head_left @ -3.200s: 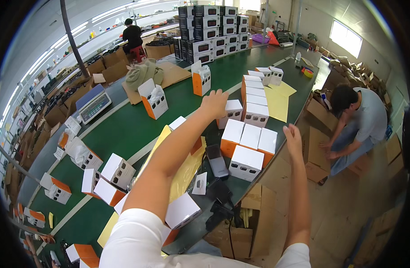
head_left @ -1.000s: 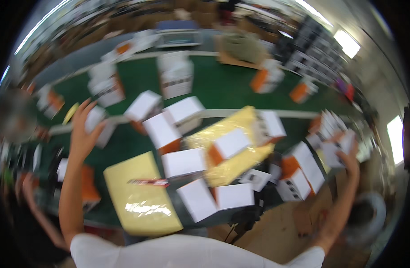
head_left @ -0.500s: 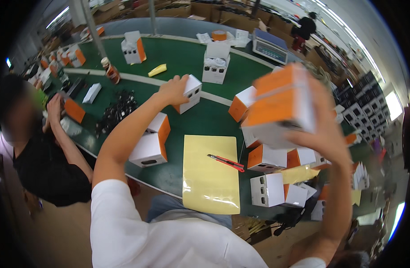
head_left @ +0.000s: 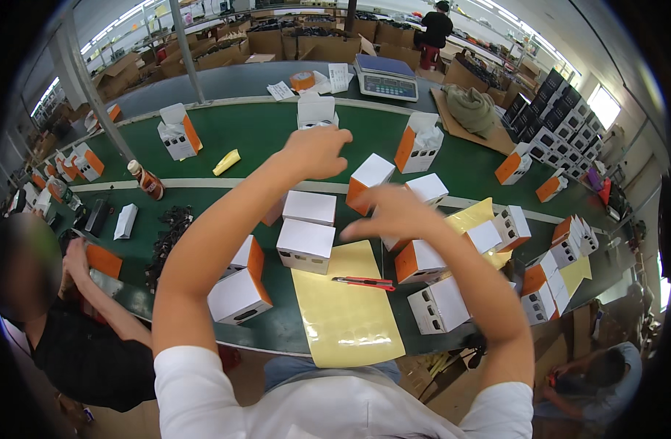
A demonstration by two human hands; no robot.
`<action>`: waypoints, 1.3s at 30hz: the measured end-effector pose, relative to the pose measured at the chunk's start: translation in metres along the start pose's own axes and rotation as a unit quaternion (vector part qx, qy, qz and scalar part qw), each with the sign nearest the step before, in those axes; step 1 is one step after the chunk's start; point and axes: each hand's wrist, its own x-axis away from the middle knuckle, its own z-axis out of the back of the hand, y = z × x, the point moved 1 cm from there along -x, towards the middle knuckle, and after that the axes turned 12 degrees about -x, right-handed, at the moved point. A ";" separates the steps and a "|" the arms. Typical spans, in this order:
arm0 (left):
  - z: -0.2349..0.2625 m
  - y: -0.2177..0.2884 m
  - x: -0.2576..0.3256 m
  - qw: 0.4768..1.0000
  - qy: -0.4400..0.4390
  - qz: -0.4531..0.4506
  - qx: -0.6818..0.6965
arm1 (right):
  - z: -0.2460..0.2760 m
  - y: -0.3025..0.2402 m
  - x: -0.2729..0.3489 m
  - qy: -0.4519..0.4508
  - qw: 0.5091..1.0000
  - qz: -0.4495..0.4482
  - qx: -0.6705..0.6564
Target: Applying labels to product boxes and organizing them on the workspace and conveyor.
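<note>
My left hand is over the green bench with its fingers apart. Just beyond it stands a white box with its flap up, partly covered by the hand; whether they touch is unclear. My right hand, slightly blurred, has thumb and fingers spread and holds nothing. It hovers right of two white-topped boxes standing side by side at the far edge of a yellow sheet. Close to its fingers is an orange-and-white box. A red utility knife lies across the sheet.
More orange-and-white boxes crowd the right, and others stand at left. Black cables, a brown bottle and a blue-topped scale are around. A co-worker sits at left; another person is at lower right.
My right hand has let go of the orange-and-white boxed item it was carrying and moved left. My left hand has left its box and reached toward the open box. The view has shifted.
</note>
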 end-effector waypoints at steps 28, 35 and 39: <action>-0.090 0.048 -0.154 0.986 -0.147 -0.067 0.027 | 0.094 0.164 0.003 -0.256 0.946 -0.158 0.122; -0.099 0.042 -0.148 0.989 -0.119 -0.081 0.039 | 0.061 0.161 0.002 -0.209 0.975 -0.033 0.062; -0.085 0.055 -0.147 0.994 -0.091 -0.041 0.037 | 0.077 0.148 0.017 -0.135 0.987 -0.028 0.081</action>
